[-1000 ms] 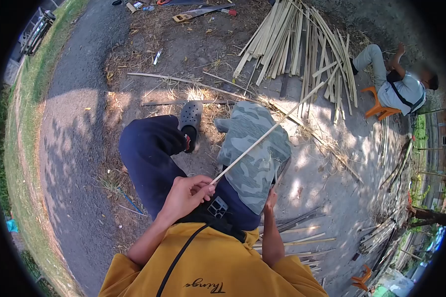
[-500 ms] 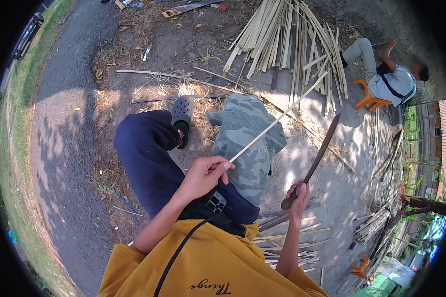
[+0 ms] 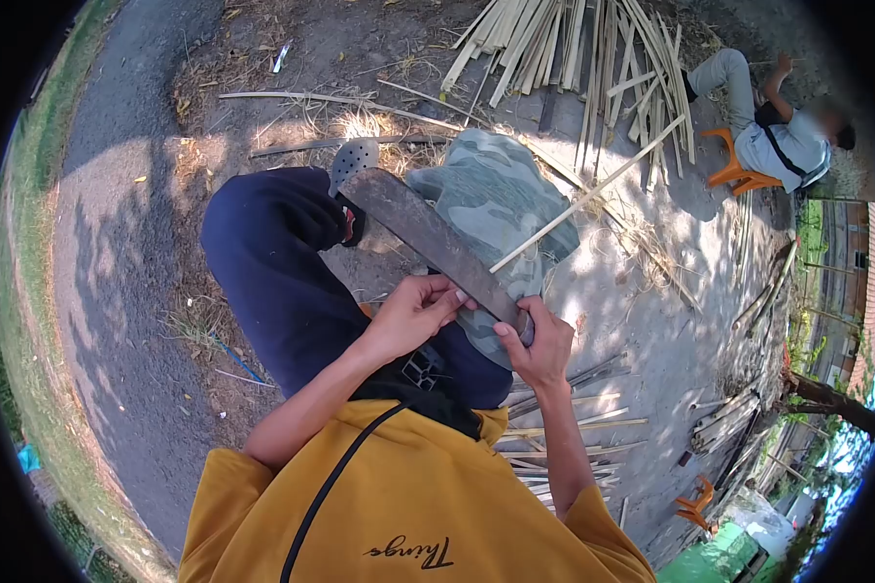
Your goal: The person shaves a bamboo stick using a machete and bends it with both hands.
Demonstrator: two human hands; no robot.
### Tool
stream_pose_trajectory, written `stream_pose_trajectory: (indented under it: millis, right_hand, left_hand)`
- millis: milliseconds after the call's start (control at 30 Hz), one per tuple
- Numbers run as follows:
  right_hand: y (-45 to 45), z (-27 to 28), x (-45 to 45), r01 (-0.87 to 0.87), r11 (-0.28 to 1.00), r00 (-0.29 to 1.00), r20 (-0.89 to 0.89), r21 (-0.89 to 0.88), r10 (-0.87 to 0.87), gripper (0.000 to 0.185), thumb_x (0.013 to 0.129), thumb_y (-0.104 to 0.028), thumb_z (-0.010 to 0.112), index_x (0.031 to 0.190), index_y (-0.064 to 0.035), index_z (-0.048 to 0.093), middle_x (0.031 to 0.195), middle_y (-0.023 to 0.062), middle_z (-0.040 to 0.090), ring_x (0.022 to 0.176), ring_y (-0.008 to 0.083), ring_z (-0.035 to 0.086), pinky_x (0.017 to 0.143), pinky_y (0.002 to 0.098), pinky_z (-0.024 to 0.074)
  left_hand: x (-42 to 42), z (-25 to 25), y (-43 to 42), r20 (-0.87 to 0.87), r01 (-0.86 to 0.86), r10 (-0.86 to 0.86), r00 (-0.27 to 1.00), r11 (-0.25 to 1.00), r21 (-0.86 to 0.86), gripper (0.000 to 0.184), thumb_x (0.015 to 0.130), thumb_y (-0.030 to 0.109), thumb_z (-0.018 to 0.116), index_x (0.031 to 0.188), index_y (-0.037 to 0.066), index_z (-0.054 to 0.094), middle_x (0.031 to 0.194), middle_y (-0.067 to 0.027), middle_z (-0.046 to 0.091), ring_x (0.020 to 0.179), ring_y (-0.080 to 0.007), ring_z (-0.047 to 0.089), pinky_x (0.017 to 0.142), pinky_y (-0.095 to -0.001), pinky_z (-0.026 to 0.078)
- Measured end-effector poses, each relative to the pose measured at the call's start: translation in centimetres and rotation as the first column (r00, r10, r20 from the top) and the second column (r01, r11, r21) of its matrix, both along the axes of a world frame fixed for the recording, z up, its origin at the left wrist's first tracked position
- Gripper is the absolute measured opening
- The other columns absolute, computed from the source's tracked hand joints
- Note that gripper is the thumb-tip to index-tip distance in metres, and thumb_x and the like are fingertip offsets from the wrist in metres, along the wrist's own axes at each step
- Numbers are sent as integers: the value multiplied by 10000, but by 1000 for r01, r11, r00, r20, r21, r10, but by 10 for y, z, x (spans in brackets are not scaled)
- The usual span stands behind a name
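A thin pale strip (image 3: 593, 192) runs up and right from my left hand (image 3: 420, 316), whose fingers pinch its near end. My right hand (image 3: 542, 343) is closed around the handle end of a wide dark blade (image 3: 437, 238). The blade points up and left and crosses over the strip near my left fingertips, hiding part of the strip's end. Under both lies a camouflage cloth (image 3: 496, 185) over my leg.
Pale strips (image 3: 642, 87) lie piled at the top right, with more strips (image 3: 593, 425) beside my right arm. A seated person (image 3: 787, 146) is on an orange chair (image 3: 734, 165) at the right. A long strip (image 3: 311, 97) crosses the ground ahead.
My right hand has brought the blade up from the right side and across the strip, and the blade now points left. My left hand still holds the strip.
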State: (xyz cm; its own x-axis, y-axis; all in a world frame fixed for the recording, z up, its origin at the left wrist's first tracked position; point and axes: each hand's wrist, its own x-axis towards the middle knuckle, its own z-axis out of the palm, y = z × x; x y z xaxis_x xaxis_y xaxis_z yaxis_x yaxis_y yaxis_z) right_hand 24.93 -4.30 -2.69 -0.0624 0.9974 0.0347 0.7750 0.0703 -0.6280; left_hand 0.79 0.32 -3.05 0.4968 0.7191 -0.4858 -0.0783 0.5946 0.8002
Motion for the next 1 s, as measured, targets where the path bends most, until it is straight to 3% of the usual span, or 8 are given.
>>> stream_pose_trajectory:
  millis: [167,300,400,500,600,667,900,1000]
  right_hand:
    - [6,-1,0,-65,997,991,116,43,60,521,880,-592,803,994,-101,671,693,104,676,567,326,667,536,428,483]
    - [11,2,-2,-129,989,977,180,75,114,541,886,-617,788,965,-103,639,683,93,672,551,308,662,514,431,460]
    - [13,4,-4,-138,988,970,212,73,120,539,899,-610,779,962,-96,630,676,94,669,555,313,663,511,436,460]
    - [13,7,-8,-144,986,966,231,87,121,530,909,-598,775,963,-92,627,680,101,672,565,318,670,512,437,465]
    - [11,7,-10,-141,985,965,238,103,114,520,922,-586,765,962,-88,624,699,110,683,574,330,677,508,442,467]
    - [11,2,-7,-116,987,971,223,109,89,516,926,-585,760,963,-89,624,702,111,685,576,335,677,507,442,466]
    - [10,-7,-5,-58,987,973,228,148,23,497,927,-578,755,992,-99,640,685,113,682,575,344,676,508,443,472]
    - [9,-9,-5,-26,985,974,226,171,-14,482,928,-567,756,997,-101,650,692,112,691,570,340,677,506,435,469]
  left_hand:
    - [4,9,1,-197,28,-13,980,997,73,197,1078,94,576,1067,-33,726,775,-9,610,756,-92,554,707,-305,485]
    - [8,-7,-4,-184,-60,103,977,972,228,180,1051,52,562,1060,-32,721,801,-33,636,750,-96,559,708,-311,486]
    - [5,-9,-4,-280,53,5,960,978,199,170,1079,91,573,1203,24,668,871,5,620,797,-85,562,719,-283,477]
    - [5,-9,-8,-219,-50,121,968,951,304,162,1078,120,575,1130,23,695,827,8,612,762,-83,558,696,-286,470]
    - [-6,-1,-5,-293,41,65,954,938,344,207,1093,168,579,1023,25,711,773,11,592,718,-80,529,668,-286,453]
    - [-15,4,-8,-248,82,-23,968,970,230,258,1095,171,585,941,-10,687,687,-4,539,650,-81,479,606,-300,412]
    - [-46,-4,-43,-272,37,53,961,949,313,296,1115,218,582,918,14,666,647,4,479,616,-70,426,573,-294,363]
    - [-68,18,-53,-370,102,-11,929,968,227,282,1108,188,595,909,7,680,685,18,522,663,-74,458,608,-284,387]
